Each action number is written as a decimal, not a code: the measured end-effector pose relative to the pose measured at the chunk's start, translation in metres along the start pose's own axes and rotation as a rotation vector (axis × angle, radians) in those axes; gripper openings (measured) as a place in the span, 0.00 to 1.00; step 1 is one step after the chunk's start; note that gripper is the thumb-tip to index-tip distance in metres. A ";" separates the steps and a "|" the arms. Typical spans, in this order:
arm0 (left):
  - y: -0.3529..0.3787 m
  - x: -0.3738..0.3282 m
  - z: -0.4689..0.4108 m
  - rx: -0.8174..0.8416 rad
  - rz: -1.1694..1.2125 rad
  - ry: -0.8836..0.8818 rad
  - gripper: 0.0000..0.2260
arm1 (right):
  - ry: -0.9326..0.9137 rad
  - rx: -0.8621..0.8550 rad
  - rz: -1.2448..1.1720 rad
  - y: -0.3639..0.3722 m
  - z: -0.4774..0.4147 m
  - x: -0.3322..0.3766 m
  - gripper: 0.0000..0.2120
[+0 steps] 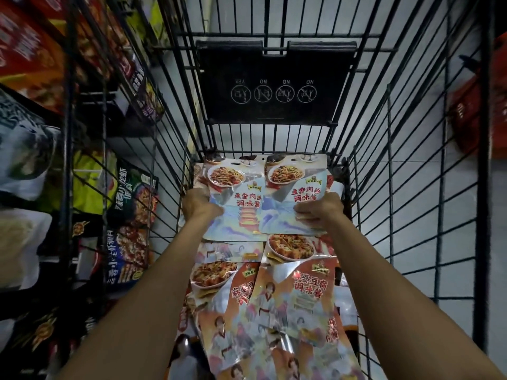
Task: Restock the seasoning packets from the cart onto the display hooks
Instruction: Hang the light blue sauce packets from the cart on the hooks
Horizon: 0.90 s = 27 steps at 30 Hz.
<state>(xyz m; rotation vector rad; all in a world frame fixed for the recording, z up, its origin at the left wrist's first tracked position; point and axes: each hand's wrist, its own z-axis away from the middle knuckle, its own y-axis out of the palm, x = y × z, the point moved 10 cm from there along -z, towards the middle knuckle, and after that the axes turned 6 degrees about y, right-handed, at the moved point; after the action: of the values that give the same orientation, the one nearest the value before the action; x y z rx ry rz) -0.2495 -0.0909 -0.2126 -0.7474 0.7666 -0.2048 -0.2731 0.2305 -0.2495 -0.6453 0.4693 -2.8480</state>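
At the far end of the black wire cart (pixel 274 64), two glossy pale-blue seasoning packets (pixel 238 207) lie side by side atop the pile. The left hand (pixel 200 204) grips their left edge, fingers seemingly tucked beneath. The right hand (pixel 319 212) pinches the right edge. The cart's walls crowd both wrists, with open room above. Orange-red packets (pixel 288 297) fill its near end.

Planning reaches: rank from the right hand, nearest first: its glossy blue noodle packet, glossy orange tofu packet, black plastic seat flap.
1. Blue noodle packet, gripped by right hand.
2. Orange tofu packet, nearer camera.
3. Black seat flap, far end.
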 end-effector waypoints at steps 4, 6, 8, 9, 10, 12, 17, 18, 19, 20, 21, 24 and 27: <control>0.015 0.007 0.005 0.039 0.201 -0.059 0.15 | -0.009 0.036 -0.046 0.002 0.005 -0.002 0.11; 0.023 0.007 0.005 0.064 0.339 -0.103 0.26 | 0.013 0.088 -0.079 0.007 0.004 -0.010 0.11; 0.027 0.009 0.003 0.061 0.429 -0.144 0.29 | 0.011 0.110 -0.133 0.011 0.003 -0.016 0.13; 0.028 0.011 0.003 0.070 0.450 -0.167 0.28 | -0.005 0.090 -0.158 0.010 0.002 -0.018 0.15; 0.031 0.012 0.003 0.095 0.460 -0.188 0.25 | -0.023 0.059 -0.192 0.008 0.002 -0.020 0.16; 0.040 0.013 0.008 0.191 0.481 -0.241 0.22 | -0.045 0.013 -0.293 0.004 0.005 -0.023 0.17; 0.050 0.012 0.020 0.291 0.560 -0.278 0.30 | -0.056 0.040 -0.332 0.006 0.017 -0.023 0.08; 0.051 0.012 0.021 0.285 0.569 -0.268 0.33 | -0.056 0.057 -0.318 0.007 0.019 -0.023 0.08; 0.050 0.011 0.024 0.274 0.567 -0.258 0.36 | -0.059 0.066 -0.294 0.006 0.022 -0.021 0.08; 0.050 0.010 0.026 0.266 0.576 -0.239 0.38 | -0.064 0.072 -0.262 0.005 0.025 -0.020 0.08; 0.050 0.009 0.029 0.274 0.600 -0.213 0.38 | -0.072 0.079 -0.227 0.004 0.029 -0.018 0.08; 0.040 -0.001 0.037 0.269 0.611 -0.071 0.20 | -0.097 0.114 -0.176 0.000 0.040 -0.014 0.08; 0.009 -0.013 0.050 0.185 0.576 0.052 0.10 | -0.195 0.137 -0.173 -0.005 0.057 -0.006 0.07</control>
<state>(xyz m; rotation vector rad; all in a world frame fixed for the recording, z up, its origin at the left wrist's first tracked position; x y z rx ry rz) -0.2253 -0.0520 -0.1879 -0.3256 0.9669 0.2248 -0.2427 0.2215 -0.2015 -0.9675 0.1935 -2.9020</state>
